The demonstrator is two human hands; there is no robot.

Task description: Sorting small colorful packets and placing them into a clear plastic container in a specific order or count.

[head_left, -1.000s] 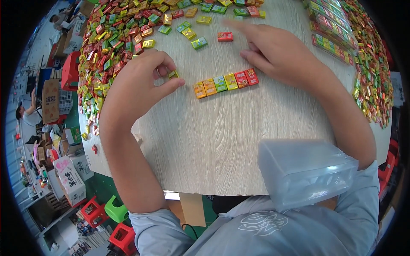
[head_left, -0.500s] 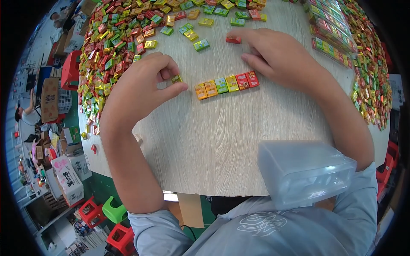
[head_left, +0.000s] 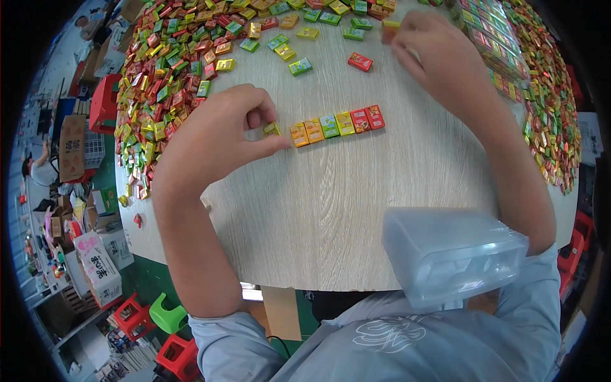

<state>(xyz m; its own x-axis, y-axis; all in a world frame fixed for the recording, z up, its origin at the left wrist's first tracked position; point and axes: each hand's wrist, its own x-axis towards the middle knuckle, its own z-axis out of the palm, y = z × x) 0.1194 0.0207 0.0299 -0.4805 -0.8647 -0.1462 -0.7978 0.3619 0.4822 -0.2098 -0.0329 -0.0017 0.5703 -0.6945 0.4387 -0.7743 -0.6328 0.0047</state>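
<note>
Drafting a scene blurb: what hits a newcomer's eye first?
First, the heap of small bright boxes across the far left of the table. Next, the neat row of six mid-table, just right of the left hand, which pinches a yellow box. Then the clear container, near right.

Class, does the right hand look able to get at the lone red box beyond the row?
Probably yes: the red box lies apart from other pieces, with bare tabletop between it and the right hand. Whether that hand grips something is unclear.
</note>
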